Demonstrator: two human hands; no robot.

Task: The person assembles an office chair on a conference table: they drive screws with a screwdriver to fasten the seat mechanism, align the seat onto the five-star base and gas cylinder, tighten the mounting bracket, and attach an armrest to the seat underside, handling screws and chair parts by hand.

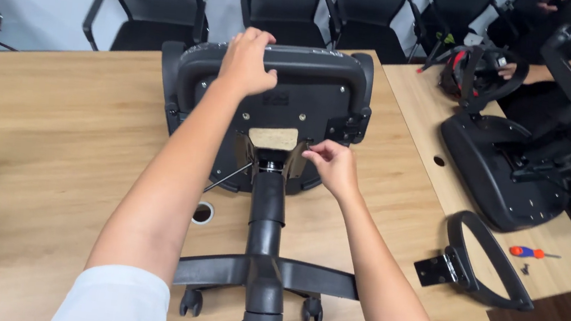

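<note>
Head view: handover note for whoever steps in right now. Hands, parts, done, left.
Left hand: gripping the rim of the upturned chair seat on the wooden table.
Right hand: fingertips at the mounting plate under the seat.
Gas column and wheeled base already sit in the plate.
Loose armrest, screwdriver and screws lie at the right.
Left: armrest is not fitted, judging by this.

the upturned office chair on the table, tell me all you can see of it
The black office chair lies seat-down on the wooden table, its gas column and star base with castors pointing toward the camera. A tan mechanism plate sits under the seat. The left hand grips the seat edge; the right hand fingers the plate.
</note>
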